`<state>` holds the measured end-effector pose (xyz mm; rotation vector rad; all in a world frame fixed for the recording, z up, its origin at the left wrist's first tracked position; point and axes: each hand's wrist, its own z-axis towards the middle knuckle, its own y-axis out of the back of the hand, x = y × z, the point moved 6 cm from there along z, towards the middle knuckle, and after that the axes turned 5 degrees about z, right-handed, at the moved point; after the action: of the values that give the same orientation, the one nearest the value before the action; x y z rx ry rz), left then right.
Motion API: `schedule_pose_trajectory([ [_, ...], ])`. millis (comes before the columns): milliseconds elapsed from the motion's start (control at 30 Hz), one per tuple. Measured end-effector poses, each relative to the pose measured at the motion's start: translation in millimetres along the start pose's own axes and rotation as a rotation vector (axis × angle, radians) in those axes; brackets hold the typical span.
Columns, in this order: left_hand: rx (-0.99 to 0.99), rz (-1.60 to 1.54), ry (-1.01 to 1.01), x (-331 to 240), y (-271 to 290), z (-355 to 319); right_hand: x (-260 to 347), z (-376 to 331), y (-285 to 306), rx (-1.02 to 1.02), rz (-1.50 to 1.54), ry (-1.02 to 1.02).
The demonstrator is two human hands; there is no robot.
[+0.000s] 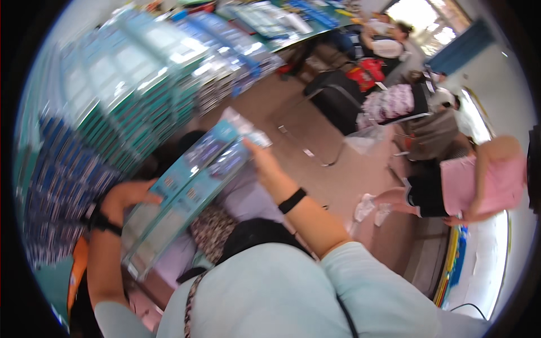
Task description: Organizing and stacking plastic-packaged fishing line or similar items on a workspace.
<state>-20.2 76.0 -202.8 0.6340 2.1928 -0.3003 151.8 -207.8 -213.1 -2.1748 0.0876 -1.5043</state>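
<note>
Both hands hold a flat teal package (194,179) with glossy clear plastic over it, tilted in front of my body. It looks like two boxes or packs side by side, though blur hides the exact kind. My left hand (131,197) grips its near left side, thumb on top and the other fingers mostly hidden. At the far right end, my right hand (263,163) is closed on the edge, next to crinkled clear wrap. Tall stacks of similar teal packs (141,107) stand just beyond my left hand.
Blue packs (67,174) are piled at the left, and more lie on a green table (315,31) at the back. A black chair (335,101) with metal legs stands ahead. At the right a person (484,174) carries a pink board-like item; others sit farther back.
</note>
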Motion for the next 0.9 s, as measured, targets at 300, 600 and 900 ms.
schedule_pose_trajectory([
  [300,-0.017,-0.125,-0.055,24.0,2.7,3.9,-17.0,30.0,13.0,-0.053,-0.057,0.062],
  [600,-0.034,-0.144,-0.033,20.2,1.6,8.5,-23.2,37.3,15.6,-0.188,0.068,0.032],
  [900,-0.052,-0.055,-0.030,-6.7,-11.4,1.0,-14.2,26.3,17.4,-0.204,0.145,0.045],
])
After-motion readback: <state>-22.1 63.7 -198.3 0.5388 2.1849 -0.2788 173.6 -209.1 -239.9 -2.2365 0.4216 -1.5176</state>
